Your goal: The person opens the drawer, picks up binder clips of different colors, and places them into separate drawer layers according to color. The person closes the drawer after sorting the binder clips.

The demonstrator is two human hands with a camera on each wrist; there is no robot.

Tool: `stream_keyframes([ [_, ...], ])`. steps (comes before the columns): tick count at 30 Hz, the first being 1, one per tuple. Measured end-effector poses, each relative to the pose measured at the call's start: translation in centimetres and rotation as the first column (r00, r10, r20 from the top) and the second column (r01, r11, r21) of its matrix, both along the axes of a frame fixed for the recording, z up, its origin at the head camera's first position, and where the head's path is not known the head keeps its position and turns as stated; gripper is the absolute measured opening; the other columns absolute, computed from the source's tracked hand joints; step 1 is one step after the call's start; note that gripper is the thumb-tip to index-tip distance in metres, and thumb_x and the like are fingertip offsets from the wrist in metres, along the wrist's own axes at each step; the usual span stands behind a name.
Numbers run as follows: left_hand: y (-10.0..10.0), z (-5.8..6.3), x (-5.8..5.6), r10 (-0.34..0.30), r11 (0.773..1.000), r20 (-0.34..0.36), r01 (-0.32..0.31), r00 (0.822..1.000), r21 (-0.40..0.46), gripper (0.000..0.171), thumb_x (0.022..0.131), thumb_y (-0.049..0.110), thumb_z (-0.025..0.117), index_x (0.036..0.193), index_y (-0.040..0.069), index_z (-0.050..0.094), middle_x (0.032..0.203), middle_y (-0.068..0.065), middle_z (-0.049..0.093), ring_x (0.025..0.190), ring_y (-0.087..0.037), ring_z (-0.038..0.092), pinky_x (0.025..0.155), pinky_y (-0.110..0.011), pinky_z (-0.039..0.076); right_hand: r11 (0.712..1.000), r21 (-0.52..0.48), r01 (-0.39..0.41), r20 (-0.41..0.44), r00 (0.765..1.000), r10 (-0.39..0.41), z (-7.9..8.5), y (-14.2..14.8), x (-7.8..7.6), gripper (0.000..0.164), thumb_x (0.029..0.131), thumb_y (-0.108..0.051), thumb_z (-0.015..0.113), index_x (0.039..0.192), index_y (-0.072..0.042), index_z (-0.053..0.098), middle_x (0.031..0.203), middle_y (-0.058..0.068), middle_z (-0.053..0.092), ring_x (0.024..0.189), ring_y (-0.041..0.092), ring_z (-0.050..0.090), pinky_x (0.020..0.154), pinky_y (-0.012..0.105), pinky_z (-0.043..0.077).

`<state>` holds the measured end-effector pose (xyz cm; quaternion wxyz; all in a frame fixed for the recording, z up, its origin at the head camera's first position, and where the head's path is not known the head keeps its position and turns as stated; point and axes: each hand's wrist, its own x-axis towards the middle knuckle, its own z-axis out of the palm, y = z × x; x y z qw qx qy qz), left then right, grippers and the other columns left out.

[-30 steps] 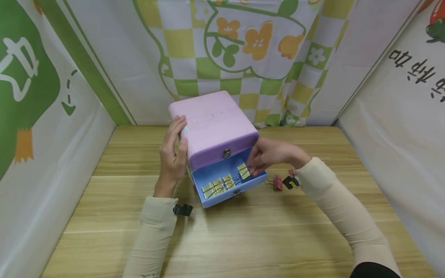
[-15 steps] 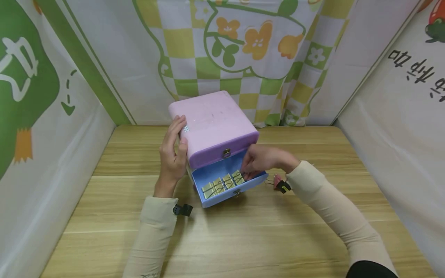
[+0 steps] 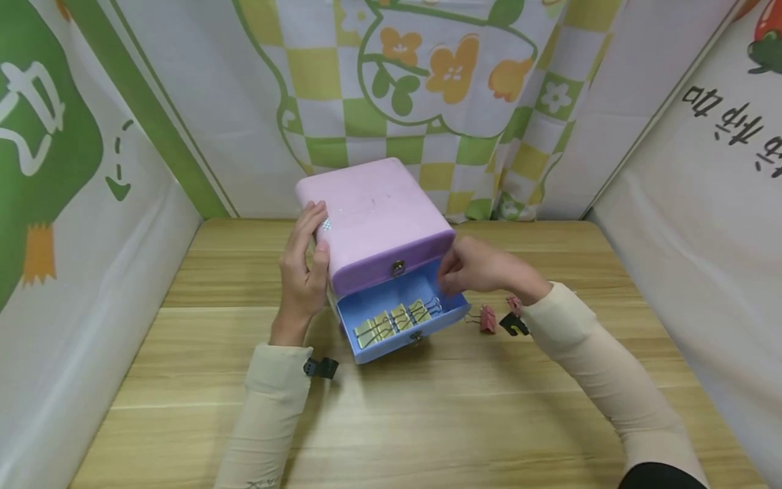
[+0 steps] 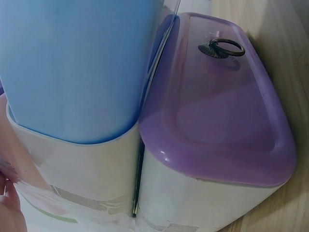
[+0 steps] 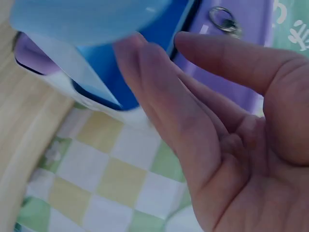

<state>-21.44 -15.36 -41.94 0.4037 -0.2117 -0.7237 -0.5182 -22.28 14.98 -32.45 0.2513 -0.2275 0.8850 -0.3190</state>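
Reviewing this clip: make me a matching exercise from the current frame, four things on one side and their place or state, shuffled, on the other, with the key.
Things
1) blue drawer
2) gold binder clips
3) red binder clips
4) left hand

Place or state
A) lying on the wooden table
B) touching the side of the pink-topped cabinet
C) pulled open
D) lined up inside a drawer

Pairs: 1-C, 2-D, 3-A, 4-B

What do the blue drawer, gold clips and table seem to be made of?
Drawer: probably plastic, with a smooth satin finish and rounded edges.
Clips: likely metal, with a gold finish and thin wire handles.
Table: wood-grained surface, perhaps solid wood or laminate; I can't tell which.
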Motion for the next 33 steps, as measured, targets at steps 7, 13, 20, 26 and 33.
stream_keyframes([
  [7, 0.1, 0.0, -0.1, -0.009, 1.0, -0.017, 0.009, 1.0, 0.006, 0.052, 0.098, 0.02, 0.047, 0.143, 0.0, 0.063, 0.154, -0.016, 0.06, 0.154, -0.033, 0.045, 0.133, -0.043, 0.034, 0.993, -0.045, 0.111, -0.184, 0.976, -0.117, 1.3, 1.3, 2.9, 0.017, 0.095, -0.017, 0.075, 0.103, -0.003, 0.082, 0.09, 0.006, 0.082, 0.082, 0.018, 0.079, 0.074, 0.033, 0.067],
  [13, 0.1, -0.1, -0.1, -0.017, 1.0, -0.012, 0.017, 1.0, 0.006, 0.052, 0.099, 0.02, 0.046, 0.144, 0.0, 0.062, 0.155, -0.015, 0.059, 0.154, -0.032, 0.045, 0.133, -0.044, 0.034, 0.987, -0.143, 0.072, -0.111, 0.99, -0.088, -0.4, 2.0, 6.7, 0.015, 0.097, -0.02, 0.075, 0.098, -0.007, 0.082, 0.082, 0.003, 0.08, 0.063, 0.014, 0.071, 0.056, 0.031, 0.063],
  [20, 0.0, 0.0, -0.1, -0.01, 1.0, -0.01, 0.01, 1.0, 0.002, 0.052, 0.099, 0.02, 0.046, 0.143, 0.0, 0.062, 0.155, -0.015, 0.059, 0.154, -0.032, 0.045, 0.133, -0.044, 0.034, 0.988, -0.157, -0.002, -0.048, 0.999, -0.005, -5.5, 2.5, 8.9, 0.026, 0.1, -0.028, 0.071, 0.107, -0.005, 0.081, 0.087, 0.003, 0.082, 0.08, 0.013, 0.078, 0.07, 0.022, 0.063],
  [26, 0.0, 0.0, -0.1, -0.011, 1.0, -0.007, 0.011, 1.0, 0.008, 0.051, 0.098, 0.02, 0.047, 0.143, 0.0, 0.062, 0.154, -0.016, 0.059, 0.154, -0.033, 0.045, 0.133, -0.043, 0.033, 0.952, -0.293, 0.087, 0.051, 0.996, -0.076, -9.8, 1.7, 9.2, 0.036, 0.1, -0.023, 0.07, 0.118, 0.008, 0.075, 0.104, 0.023, 0.08, 0.093, 0.035, 0.081, 0.079, 0.029, 0.068],
  [33, 0.0, 0.1, 0.0, -0.004, 1.0, -0.009, 0.004, 1.0, 0.003, 0.051, 0.098, 0.02, 0.048, 0.142, 0.0, 0.063, 0.154, -0.016, 0.06, 0.153, -0.034, 0.046, 0.133, -0.042, 0.034, 0.846, -0.443, 0.297, 0.317, 0.935, -0.162, -12.2, -0.1, 9.4, 0.04, 0.101, -0.02, 0.069, 0.123, 0.014, 0.069, 0.112, 0.031, 0.076, 0.103, 0.044, 0.078, 0.093, 0.047, 0.066],
])
